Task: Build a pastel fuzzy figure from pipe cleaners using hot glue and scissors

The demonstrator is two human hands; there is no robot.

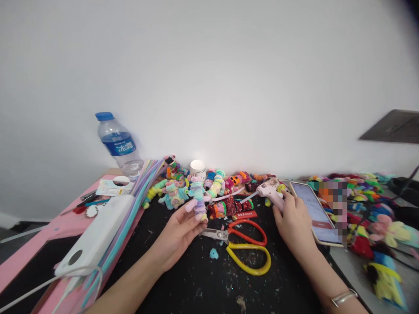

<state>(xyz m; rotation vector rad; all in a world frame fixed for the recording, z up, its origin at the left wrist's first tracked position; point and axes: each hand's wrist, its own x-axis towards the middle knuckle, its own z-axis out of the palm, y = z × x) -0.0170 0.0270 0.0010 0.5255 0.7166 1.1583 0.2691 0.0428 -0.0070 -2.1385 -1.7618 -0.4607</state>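
Note:
My left hand is closed on a small pastel pipe-cleaner doll, held upright by its lower end. My right hand wraps round the handle of a white hot glue gun, whose front end points left; a pale glue stick shows near it. Between the hands, scissors with one red and one yellow handle lie on the black mat, their blades close to my left fingertips. A small blue scrap rests just below the blades.
Colourful pipe-cleaner figures and a paper cup line the wall. A phone stands right of my right hand, with more figures beyond. On the left are pipe cleaners, a white box and a water bottle.

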